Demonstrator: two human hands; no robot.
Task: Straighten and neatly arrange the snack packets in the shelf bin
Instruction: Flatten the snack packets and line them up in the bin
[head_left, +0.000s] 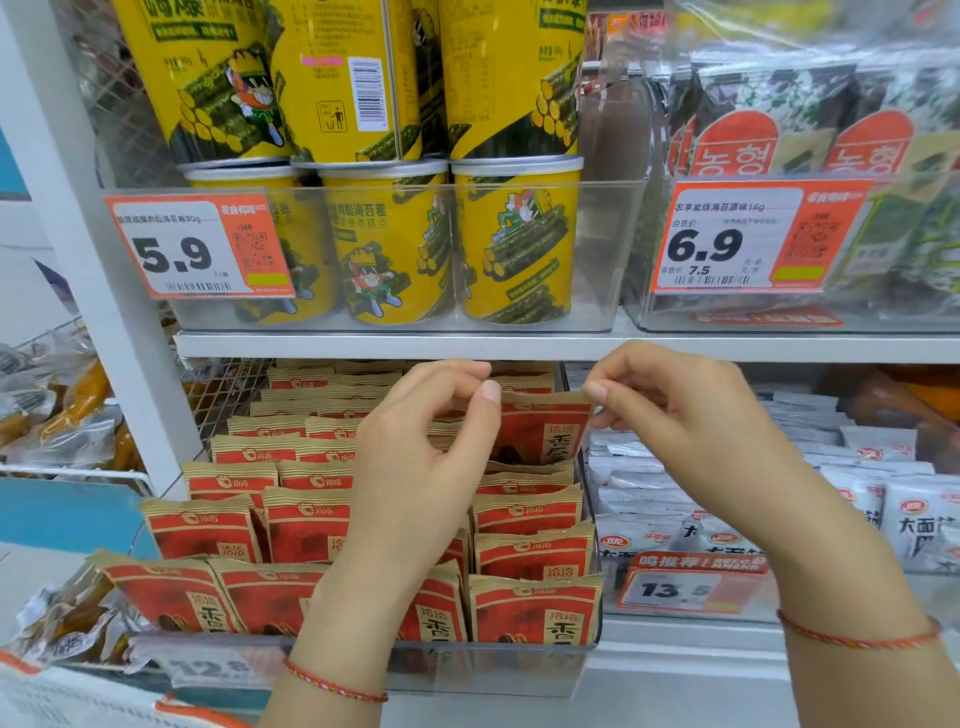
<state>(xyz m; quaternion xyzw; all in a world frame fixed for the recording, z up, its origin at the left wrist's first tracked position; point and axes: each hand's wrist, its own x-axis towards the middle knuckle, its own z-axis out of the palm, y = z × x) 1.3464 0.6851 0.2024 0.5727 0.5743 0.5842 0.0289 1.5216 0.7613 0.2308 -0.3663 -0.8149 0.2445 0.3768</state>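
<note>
A clear shelf bin (519, 670) on the lower shelf holds several rows of red and tan snack packets (535, 551) standing on edge. One red packet (545, 431) is raised above the right-hand row, upright. My left hand (415, 467) pinches its top left corner between thumb and fingers. My right hand (691, 410) pinches its top right corner. The front left packets (171, 592) lean to the left. My left forearm hides part of the middle rows.
Above, a clear bin holds yellow seaweed-roll cans (514, 244) behind a 5.9 price tag (197, 244). The white shelf edge (467, 345) runs just over my hands. White packets (727, 509) fill the neighbouring bin on the right. A wire basket (62, 441) of snacks stands left.
</note>
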